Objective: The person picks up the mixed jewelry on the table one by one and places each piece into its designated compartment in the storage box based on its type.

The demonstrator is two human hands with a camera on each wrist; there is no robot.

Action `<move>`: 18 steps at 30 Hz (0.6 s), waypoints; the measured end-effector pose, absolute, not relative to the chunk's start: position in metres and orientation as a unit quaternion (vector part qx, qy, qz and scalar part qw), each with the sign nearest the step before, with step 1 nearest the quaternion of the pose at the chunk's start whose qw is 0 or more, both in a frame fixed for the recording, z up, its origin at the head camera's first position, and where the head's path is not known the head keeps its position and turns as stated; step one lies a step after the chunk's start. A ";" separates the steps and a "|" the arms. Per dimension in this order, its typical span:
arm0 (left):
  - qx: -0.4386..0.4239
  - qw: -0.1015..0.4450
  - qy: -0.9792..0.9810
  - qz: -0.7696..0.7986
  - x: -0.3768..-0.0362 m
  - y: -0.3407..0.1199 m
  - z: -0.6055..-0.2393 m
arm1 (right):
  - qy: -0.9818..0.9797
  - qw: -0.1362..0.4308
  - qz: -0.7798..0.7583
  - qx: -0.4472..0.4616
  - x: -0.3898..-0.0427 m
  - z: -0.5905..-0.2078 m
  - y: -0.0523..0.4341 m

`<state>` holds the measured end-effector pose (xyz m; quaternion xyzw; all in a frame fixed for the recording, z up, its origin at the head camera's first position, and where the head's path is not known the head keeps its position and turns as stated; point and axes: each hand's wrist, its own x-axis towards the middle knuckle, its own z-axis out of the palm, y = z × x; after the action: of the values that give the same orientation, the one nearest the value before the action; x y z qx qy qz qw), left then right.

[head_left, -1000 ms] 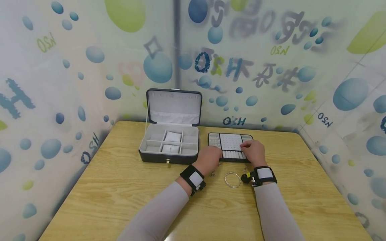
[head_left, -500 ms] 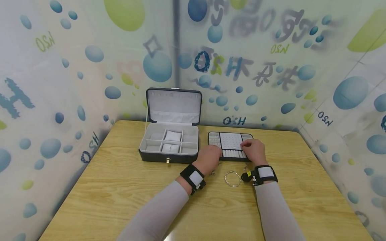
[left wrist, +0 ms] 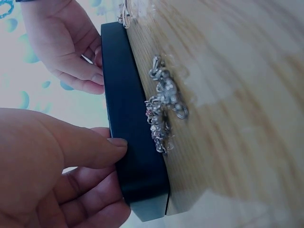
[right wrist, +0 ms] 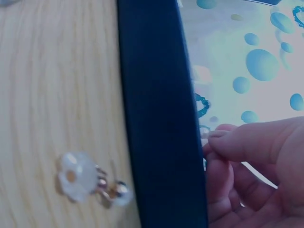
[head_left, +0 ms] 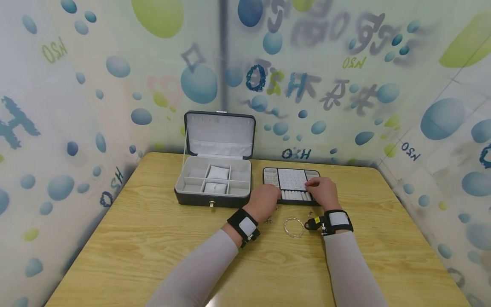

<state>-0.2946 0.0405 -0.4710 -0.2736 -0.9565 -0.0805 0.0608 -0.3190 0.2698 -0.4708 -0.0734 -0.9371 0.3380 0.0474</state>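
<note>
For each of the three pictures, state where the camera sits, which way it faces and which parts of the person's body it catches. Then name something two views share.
Head: worn on the head, looking forward and down at the table, the open jewellery box and the tray; both sleeved forearms, left hand and right hand show.
Left wrist: low along the tabletop at the tray's dark side; both hands and a silver chain show.
Right wrist: low at the tray's side wall; right fingers and a flower earring show.
Shared: both wrist views show the tray's dark side wall.

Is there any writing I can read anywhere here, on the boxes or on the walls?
"OSH": mirrored blue letters on the wall behind the tray.
"OSN": mirrored green letters on the same patterned wall, upper left and upper right.
Large grey characters, top right: too blurred to read.
Jewellery box, tray, wrist straps: no text visible.
</note>
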 end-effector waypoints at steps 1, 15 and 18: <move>-0.273 0.059 -0.957 -0.081 -0.294 0.041 -0.471 | -0.937 0.042 0.339 -0.072 -0.319 -0.470 0.271; -0.268 0.052 -0.959 -0.080 -0.295 0.042 -0.469 | -0.937 -0.061 0.341 -0.044 -0.314 -0.456 0.294; -0.266 0.049 -0.959 -0.079 -0.295 0.042 -0.470 | -0.937 -0.075 0.341 -0.033 -0.315 -0.456 0.299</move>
<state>-0.2954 0.0420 -0.4695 -0.2661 -0.9595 -0.0788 0.0489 -0.3146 0.2995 -0.4564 -0.0331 -0.9367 0.3405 -0.0749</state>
